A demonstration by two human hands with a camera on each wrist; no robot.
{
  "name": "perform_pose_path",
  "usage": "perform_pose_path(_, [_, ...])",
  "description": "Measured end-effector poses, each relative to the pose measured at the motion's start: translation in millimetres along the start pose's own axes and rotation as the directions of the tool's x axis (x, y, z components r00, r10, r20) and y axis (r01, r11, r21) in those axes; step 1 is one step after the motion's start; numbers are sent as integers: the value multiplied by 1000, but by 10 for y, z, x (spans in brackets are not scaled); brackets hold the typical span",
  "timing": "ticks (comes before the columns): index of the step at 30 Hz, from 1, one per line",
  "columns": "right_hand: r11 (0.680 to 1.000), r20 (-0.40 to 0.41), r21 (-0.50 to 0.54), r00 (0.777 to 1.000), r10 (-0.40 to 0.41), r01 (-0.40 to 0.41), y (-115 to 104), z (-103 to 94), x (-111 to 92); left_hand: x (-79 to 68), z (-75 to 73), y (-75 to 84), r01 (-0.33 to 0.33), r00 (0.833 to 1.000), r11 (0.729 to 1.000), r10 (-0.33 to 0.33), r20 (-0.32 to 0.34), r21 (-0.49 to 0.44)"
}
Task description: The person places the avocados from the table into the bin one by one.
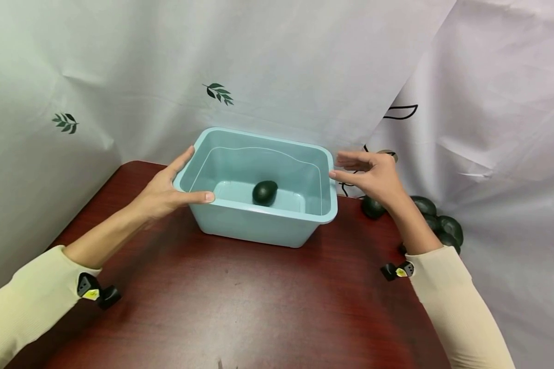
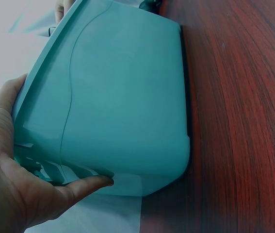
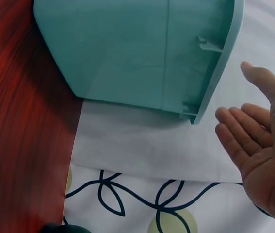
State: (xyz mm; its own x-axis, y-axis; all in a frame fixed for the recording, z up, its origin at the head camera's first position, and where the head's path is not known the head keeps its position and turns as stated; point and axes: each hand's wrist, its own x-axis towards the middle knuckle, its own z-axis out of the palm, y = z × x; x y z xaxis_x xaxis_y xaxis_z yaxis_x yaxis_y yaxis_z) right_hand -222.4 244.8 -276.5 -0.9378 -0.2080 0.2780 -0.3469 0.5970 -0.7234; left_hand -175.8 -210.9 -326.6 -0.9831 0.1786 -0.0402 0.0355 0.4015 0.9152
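Note:
A light blue plastic bin (image 1: 258, 225) stands near the back of the table, with one dark green avocado (image 1: 264, 193) on its floor. My left hand (image 1: 166, 192) grips the bin's left front corner, its thumb along the front rim and its other fingers at the left side. In the left wrist view, that hand (image 2: 25, 179) lies against the bin's rim and wall. Beside the right rim is my right hand (image 1: 369, 171), fingers extended and thumb close to the rim. The right wrist view shows this hand (image 3: 261, 136) palm up, apart from the bin (image 3: 122, 53).
Several dark green avocados (image 1: 450, 228) lie at the table's right side, partly hidden by the right forearm. White cloth (image 1: 268, 61) with leaf prints hangs behind the reddish-brown table (image 1: 258, 302).

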Motion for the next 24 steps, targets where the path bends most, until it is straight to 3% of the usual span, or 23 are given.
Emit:
perform_pose_path(6, [1000,-33,-21,999,-3,2,75,-44,-55,-3,3,4,-2,1000,1000,2,2,-5])
perform_pose_path(24, [995,-63,14,994,95,-94,332,-158,-205,-7,4,2,-7,1000,1000,7,10,-19])
